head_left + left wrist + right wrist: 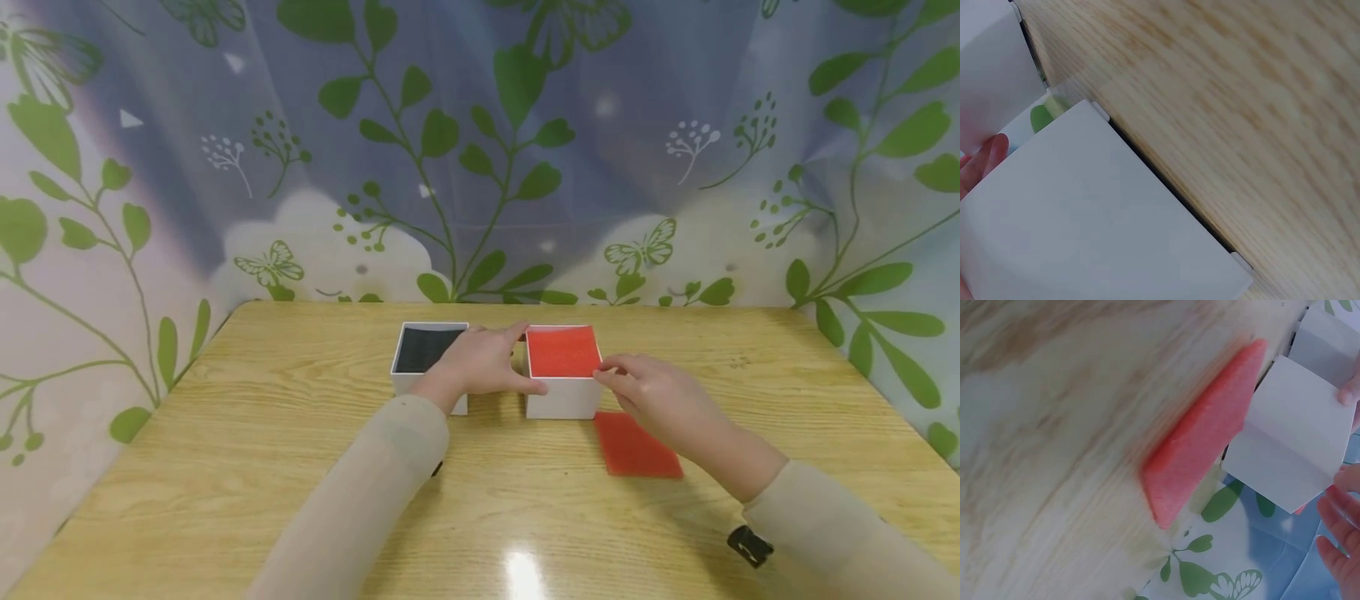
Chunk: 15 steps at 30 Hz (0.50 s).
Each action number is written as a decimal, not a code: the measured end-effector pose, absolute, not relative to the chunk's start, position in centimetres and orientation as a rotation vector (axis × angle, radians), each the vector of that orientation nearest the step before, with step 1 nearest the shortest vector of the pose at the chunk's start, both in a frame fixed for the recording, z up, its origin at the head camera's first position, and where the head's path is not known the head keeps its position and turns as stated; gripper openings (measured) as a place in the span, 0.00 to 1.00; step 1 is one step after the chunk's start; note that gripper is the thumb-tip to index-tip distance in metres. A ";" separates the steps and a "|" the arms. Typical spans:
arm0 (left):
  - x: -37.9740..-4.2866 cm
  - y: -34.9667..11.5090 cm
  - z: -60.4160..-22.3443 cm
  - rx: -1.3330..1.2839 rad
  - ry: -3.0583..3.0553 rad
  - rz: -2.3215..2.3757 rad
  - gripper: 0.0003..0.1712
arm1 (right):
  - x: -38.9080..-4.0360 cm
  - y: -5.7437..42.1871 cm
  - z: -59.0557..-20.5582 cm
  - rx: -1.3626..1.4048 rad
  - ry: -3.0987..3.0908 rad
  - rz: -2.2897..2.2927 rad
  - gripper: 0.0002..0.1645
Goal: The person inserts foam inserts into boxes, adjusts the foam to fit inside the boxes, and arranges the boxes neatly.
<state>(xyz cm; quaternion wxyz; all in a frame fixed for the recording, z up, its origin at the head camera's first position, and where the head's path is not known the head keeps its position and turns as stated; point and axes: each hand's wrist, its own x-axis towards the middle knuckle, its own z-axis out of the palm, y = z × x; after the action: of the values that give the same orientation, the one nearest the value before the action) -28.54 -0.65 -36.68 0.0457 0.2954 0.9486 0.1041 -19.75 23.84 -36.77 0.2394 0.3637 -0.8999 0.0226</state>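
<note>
Two white open-topped boxes stand on the table. My left hand [487, 362] grips the left side of the right-hand white box [562, 396], its thumb on the front face and index finger by the back left corner. A red sheet [562, 352] lies inside near the rim. At the box's front right corner, my right hand [663, 400] pinches the sheet's edge between thumb and index finger; the right wrist view shows a bit of red by those fingertips. A second red sheet [1210, 431] lies on the table beside the box, partly under the right hand in the head view.
The left white box [407, 383] holds a black sheet [427, 348] and is partly covered by my left hand. A gap separates the boxes. The wooden table [300, 467] ends at a leaf-patterned curtain [472, 167].
</note>
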 end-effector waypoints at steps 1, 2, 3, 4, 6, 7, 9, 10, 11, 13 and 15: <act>-28.6 -0.7 -36.7 0.903 2.897 0.317 0.62 | -19.8 23.8 -36.8 0.989 -2.480 0.080 0.21; -28.6 -0.7 -36.7 0.903 2.897 0.317 0.62 | -19.8 23.8 -36.8 0.982 -2.492 0.108 0.20; -28.6 -0.7 -36.8 0.905 2.896 0.319 0.62 | -19.9 23.7 -36.8 0.974 -2.500 0.136 0.19; -28.6 -0.6 -36.8 0.907 2.895 0.320 0.62 | -19.9 23.7 -36.8 0.970 -2.504 0.158 0.18; -28.6 -0.6 -36.9 0.910 2.896 0.320 0.62 | -19.9 23.7 -36.8 0.960 -2.500 0.195 0.16; -28.6 -0.6 -36.9 0.912 2.894 0.320 0.62 | -20.0 23.8 -36.8 0.959 -2.492 0.212 0.16; -28.5 -0.6 -36.8 0.916 2.891 0.317 0.62 | -20.0 23.8 -36.9 0.957 -2.478 0.231 0.16; -28.5 -0.6 -36.8 0.914 2.890 0.315 0.62 | -20.0 23.8 -36.9 0.956 -2.477 0.231 0.15; -28.5 -0.6 -36.7 0.913 2.888 0.315 0.62 | -20.1 23.8 -36.9 0.953 -2.475 0.234 0.15; -28.5 -0.7 -36.6 0.908 2.888 0.315 0.62 | -20.1 23.7 -36.8 0.946 -2.481 0.238 0.16; -28.5 -0.7 -36.6 0.903 2.889 0.318 0.62 | -20.2 23.6 -36.8 0.928 -2.503 0.231 0.17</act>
<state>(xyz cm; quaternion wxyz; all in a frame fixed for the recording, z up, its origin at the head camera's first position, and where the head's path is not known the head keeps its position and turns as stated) -28.46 -0.72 -36.56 0.0490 0.2962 0.9481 0.1045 -20.20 23.57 -36.75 0.2288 0.3372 -0.9093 0.0840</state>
